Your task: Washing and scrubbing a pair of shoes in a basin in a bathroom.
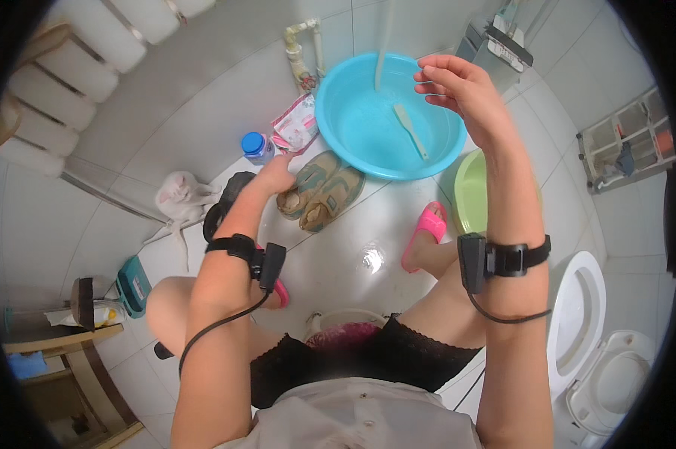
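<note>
My left hand (276, 176) reaches down beside a pair of brown-and-teal shoes (330, 196), close to a pink-and-white plastic packet (297, 123). One finger stretches toward the packet; the others are mostly hidden, and I cannot make out whether it touches anything. A jar with a blue lid (257, 147) stands just past it. Over the right rim of a blue basin (336, 144) hovers my right hand (459, 91), open, its fingers loosely bent and nothing in them. Inside the basin, which seems to hold water, lies a pale long-handled brush (410, 131).
A white cat (181, 196) sits by the left wall near a dark shoe (229, 196). Right of the basin is a green basin (473, 191); a white toilet (615, 382) stands lower right. Pink slippers (430, 224) are on my feet. A teal dustpan (133, 286) lies left.
</note>
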Motion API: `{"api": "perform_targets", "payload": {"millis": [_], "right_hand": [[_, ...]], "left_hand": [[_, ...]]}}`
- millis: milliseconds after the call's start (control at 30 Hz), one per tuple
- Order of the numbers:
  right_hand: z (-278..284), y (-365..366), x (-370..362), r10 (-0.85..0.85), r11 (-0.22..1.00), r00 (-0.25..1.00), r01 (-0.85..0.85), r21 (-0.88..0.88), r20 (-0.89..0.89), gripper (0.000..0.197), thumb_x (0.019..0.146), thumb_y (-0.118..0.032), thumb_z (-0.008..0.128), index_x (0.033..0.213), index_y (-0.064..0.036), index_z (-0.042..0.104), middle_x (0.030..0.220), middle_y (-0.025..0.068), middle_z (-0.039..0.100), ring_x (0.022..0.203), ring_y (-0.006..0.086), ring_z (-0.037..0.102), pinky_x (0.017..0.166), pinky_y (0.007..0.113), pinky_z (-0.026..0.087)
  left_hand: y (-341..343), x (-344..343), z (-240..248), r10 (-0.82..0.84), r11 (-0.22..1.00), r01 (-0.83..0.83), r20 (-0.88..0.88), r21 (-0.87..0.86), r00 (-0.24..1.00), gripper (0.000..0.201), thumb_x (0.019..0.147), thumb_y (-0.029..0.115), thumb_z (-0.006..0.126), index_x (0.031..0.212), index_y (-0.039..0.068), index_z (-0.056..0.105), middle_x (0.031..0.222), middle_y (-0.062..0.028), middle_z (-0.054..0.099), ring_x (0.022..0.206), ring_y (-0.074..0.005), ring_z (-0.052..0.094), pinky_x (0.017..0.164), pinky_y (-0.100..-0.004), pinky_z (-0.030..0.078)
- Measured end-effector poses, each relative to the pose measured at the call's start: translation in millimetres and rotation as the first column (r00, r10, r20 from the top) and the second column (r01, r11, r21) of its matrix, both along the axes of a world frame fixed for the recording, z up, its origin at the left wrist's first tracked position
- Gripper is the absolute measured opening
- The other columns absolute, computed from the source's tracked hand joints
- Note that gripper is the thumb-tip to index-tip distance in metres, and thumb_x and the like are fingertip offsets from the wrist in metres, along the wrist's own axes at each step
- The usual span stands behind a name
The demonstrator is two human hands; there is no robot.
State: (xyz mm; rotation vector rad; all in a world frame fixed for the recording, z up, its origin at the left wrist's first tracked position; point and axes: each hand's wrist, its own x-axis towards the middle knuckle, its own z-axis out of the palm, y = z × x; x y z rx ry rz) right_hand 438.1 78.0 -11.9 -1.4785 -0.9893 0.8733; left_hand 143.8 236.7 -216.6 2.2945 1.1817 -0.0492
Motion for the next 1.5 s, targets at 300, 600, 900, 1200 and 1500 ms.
{"api": "perform_targets", "payload": {"millis": [300, 600, 900, 1200, 1500], "right_hand": [[-10, -9, 8, 0.046, 0.998, 0.998, -0.047, -0.029, -0.032, 0.025, 0.090, -0.021, 0.058, 0.109, -0.0049, 0.059, 0.098, 0.0045, 0.065, 0.088, 0.0120, 0.062, 0.081, 0.025, 0.049], [-19, -8, 24, -0.072, 0.992, 0.996, 0.065, -0.110, -0.054, 0.023, 0.089, -0.020, 0.059, 0.107, -0.0048, 0.061, 0.096, 0.0045, 0.065, 0.087, 0.0124, 0.063, 0.081, 0.026, 0.050], [-13, 2, 39, -0.235, 0.972, 0.945, 0.235, -0.026, -0.228, 0.031, 0.090, -0.019, 0.056, 0.114, 0.0013, 0.056, 0.101, 0.0107, 0.063, 0.088, 0.0173, 0.062, 0.078, 0.027, 0.051], [-15, -12, 50, -0.272, 0.962, 0.938, 0.273, -0.023, -0.218, 0.033, 0.090, -0.018, 0.056, 0.117, 0.0017, 0.054, 0.102, 0.0114, 0.063, 0.088, 0.0177, 0.063, 0.077, 0.027, 0.051], [-14, -38, 74, -0.359, 0.930, 0.905, 0.367, -0.005, -0.228, 0.033, 0.091, -0.017, 0.054, 0.118, 0.0022, 0.053, 0.100, 0.0104, 0.063, 0.087, 0.0167, 0.063, 0.078, 0.028, 0.052]], "left_hand": [[-40, 2, 137, -0.208, 0.977, 0.210, -0.091, 0.016, 0.974, 0.056, 0.078, 0.015, 0.062, 0.131, 0.006, 0.049, 0.118, -0.0221, 0.058, 0.108, -0.0331, 0.057, 0.092, -0.0370, 0.045], [-29, 32, 143, -0.275, 0.952, 0.288, 0.123, -0.107, 0.954, 0.054, 0.084, 0.022, 0.061, 0.134, 0.006, 0.046, 0.124, -0.0191, 0.056, 0.105, -0.0281, 0.057, 0.091, -0.0361, 0.045], [15, 45, 121, -0.207, 0.962, 0.221, 0.104, -0.161, 0.973, 0.059, 0.084, 0.026, 0.061, 0.135, 0.003, 0.043, 0.128, -0.0219, 0.052, 0.115, -0.0320, 0.053, 0.097, -0.0373, 0.042], [15, 52, 110, -0.284, 0.952, 0.284, 0.018, -0.111, 0.959, 0.059, 0.083, 0.025, 0.060, 0.134, 0.001, 0.044, 0.130, -0.0226, 0.051, 0.122, -0.0345, 0.047, 0.102, -0.0383, 0.038], [-3, 60, 126, -0.262, 0.958, 0.254, -0.043, -0.131, 0.964, 0.059, 0.083, 0.026, 0.060, 0.135, 0.004, 0.043, 0.129, -0.0217, 0.052, 0.121, -0.0338, 0.049, 0.101, -0.0395, 0.039]]}}
